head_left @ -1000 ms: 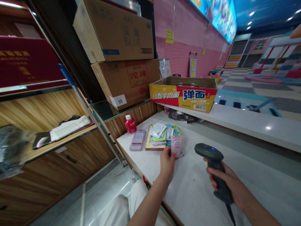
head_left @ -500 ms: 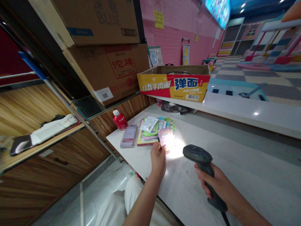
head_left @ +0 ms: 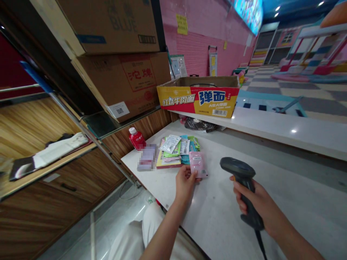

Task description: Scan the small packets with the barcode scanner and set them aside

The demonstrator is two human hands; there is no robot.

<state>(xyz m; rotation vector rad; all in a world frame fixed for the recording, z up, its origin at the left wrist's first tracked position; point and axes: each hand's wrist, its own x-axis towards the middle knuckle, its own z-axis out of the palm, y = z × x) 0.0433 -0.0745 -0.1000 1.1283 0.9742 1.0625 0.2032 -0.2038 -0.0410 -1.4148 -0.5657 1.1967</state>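
Pinching the lower part of a pink packet point(head_left: 198, 161), thumb across its front, the left hand point(head_left: 186, 181) held it at the near right edge of a pile of sachets point(head_left: 171, 143), though whether the packet touched the bench point(head_left: 217, 224) could not be told. The right hand point(head_left: 258, 202) was wrapped around the grip of a dark scanner point(head_left: 238, 168), its head turned toward the packet but apart from it. Farther left stood a red bottle point(head_left: 137, 140), and a yellow-and-red carton point(head_left: 196, 100) sat on the ledge point(head_left: 273, 130) beyond.
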